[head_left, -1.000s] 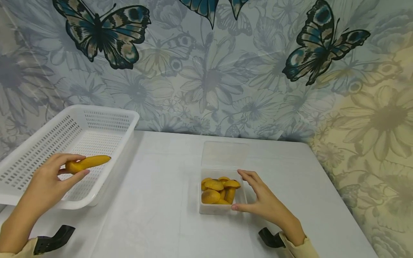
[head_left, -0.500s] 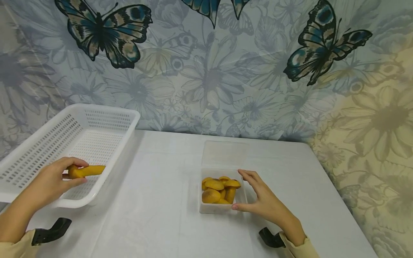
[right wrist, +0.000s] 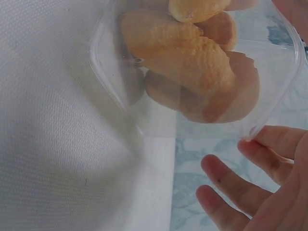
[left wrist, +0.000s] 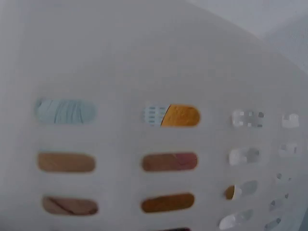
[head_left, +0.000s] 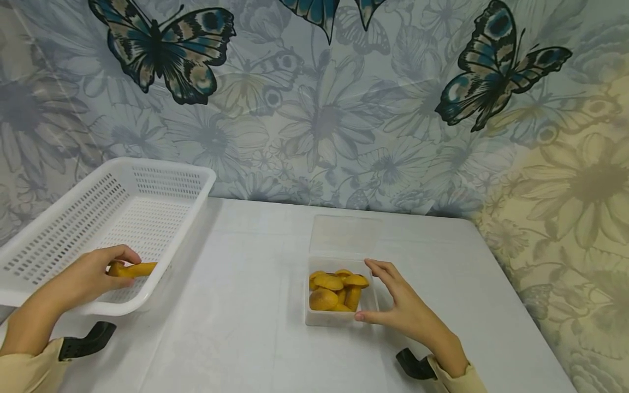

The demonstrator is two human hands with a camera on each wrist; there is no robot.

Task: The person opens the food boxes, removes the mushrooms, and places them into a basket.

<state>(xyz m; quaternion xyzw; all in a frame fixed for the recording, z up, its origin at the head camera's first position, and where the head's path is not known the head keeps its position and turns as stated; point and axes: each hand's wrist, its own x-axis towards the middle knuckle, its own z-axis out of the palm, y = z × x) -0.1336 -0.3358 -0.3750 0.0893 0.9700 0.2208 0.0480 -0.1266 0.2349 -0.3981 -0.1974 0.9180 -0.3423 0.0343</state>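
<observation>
Inside the white slotted basket (head_left: pixel 189 215), my left hand (head_left: pixel 78 281) pinches a yellow-brown mushroom (head_left: pixel 143 269) between thumb and fingers, its stem pointing right. In the left wrist view the basket wall (left wrist: pixel 110 62) covers most of the picture; bits of fingers and of the mushroom (left wrist: pixel 183 115) show through its slots. My right hand (head_left: pixel 408 308) holds a small clear plastic box (head_left: pixel 326 318) by its right side, thumb at the front corner and fingertips at the back one. Several similar mushrooms (right wrist: pixel 183 57) lie in the box, seen through its wall in the right wrist view.
The box's clear lid (head_left: pixel 346 234) lies folded back behind it. A white cloth covers the table (head_left: pixel 236 305), and a butterfly-and-flower backdrop (head_left: pixel 324 120) rises along its far edge. A black mount (head_left: pixel 88 343) sticks out from each sleeve.
My left hand has moved slightly right and lowered the mushroom deeper into the basket, its stem now dropping behind the near rim. The right hand and the box stay in place.
</observation>
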